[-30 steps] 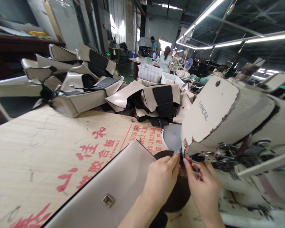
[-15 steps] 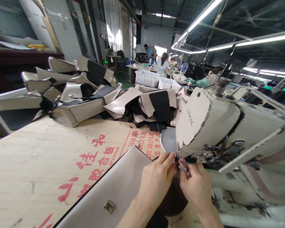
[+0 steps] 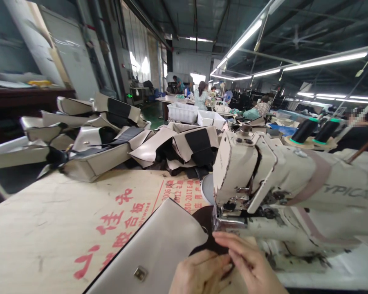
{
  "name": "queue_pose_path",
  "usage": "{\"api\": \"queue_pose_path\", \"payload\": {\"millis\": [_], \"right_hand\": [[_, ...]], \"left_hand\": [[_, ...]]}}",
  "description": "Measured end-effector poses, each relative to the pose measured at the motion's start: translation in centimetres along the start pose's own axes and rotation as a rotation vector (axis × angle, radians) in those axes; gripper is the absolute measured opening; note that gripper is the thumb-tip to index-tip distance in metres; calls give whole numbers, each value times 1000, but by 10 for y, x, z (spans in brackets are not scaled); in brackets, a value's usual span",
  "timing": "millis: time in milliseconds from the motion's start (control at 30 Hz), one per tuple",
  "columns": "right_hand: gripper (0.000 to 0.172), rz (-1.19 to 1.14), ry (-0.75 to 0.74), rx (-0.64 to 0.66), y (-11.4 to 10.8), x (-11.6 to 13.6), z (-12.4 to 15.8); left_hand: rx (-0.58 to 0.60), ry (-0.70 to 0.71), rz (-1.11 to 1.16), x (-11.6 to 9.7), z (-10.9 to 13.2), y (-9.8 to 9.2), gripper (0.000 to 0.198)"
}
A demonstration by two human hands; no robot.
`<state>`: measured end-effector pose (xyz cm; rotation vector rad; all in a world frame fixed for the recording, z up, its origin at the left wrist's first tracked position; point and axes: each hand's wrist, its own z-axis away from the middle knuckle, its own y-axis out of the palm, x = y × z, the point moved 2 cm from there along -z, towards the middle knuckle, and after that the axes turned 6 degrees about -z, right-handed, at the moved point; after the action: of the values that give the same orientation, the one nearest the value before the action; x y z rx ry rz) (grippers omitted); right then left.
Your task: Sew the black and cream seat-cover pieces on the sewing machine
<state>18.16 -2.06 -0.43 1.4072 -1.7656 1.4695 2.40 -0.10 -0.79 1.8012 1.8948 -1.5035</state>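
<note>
The beige bag piece lies slanted at the near middle of the tabletop, its metal clasp facing up and its dark edging running along the left side. At its right end, the left hand bends its fingers inward over dark material; whether they are clamped on it cannot be told. The right hand meets it from the right, fingers stretched out and close together, their tips by the left hand's; any grip there is hidden. Just beyond the hands, to the right, stands the sewing machine, with a grey roll beside its left end. Farther off, beige-and-black bags lie heaped, then white bins. Black thread spools stand far right.
</note>
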Motion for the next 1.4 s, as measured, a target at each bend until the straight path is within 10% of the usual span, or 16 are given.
{"api": "queue_pose_path", "payload": {"millis": [200,400,700,1000,1133,1300,1400], "right_hand": [[17,64,4,-157,6,-8,-3],[26,-150,307,-497,4,-19,0],[30,-395,312,-492,16,-29,-7],[33,-415,289,-638,13,-26,-21],[28,-365,290,-645,13,-22,-30],[24,-270,317,-625,12,-23,-40],[25,-219,325,-674,10,-23,-41]], "left_hand": [[-40,-370,56,5,-12,-12,20],[-375,-412,100,-19,-32,-20,18],[-189,-407,608,-62,-71,-9,31],[-194,-308,185,-61,-75,-25,19],[49,-141,24,-59,-80,-41,21],[452,266,-756,-73,-89,-53,21],[454,364,-901,-73,-81,-55,20]]}}
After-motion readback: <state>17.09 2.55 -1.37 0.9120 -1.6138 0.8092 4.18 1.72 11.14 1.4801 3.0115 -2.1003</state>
